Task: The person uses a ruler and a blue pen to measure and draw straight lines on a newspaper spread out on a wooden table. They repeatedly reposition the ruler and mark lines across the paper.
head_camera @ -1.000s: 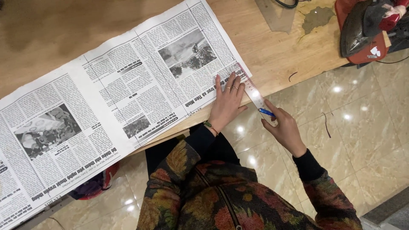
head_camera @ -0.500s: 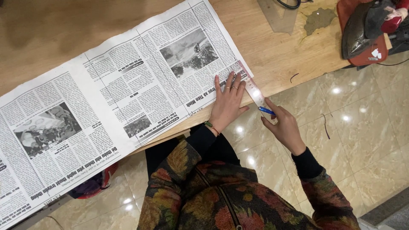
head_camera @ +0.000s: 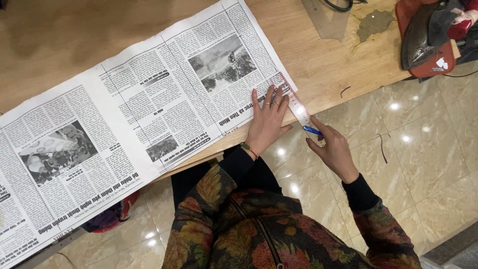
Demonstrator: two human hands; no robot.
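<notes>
Left hand (head_camera: 267,118) is flat, fingers spread, pressing the ruler (head_camera: 298,106) onto the newspaper (head_camera: 124,129) edge on the table (head_camera: 318,55). Right hand (head_camera: 334,148) just beside it pinches a blue pen (head_camera: 312,130) against the ruler's near end.

Bare wooden table (head_camera: 318,60) lies open past the newspaper (head_camera: 149,114); iron (head_camera: 428,35) blocks the far right corner.

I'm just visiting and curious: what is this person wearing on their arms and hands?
Both arms wear a dark quilted jacket with an orange, red and green floral print, with black inner cuffs at the wrists. The left hand has rings on its fingers and a green and red bead bracelet at the wrist. The right hand is bare.
</notes>
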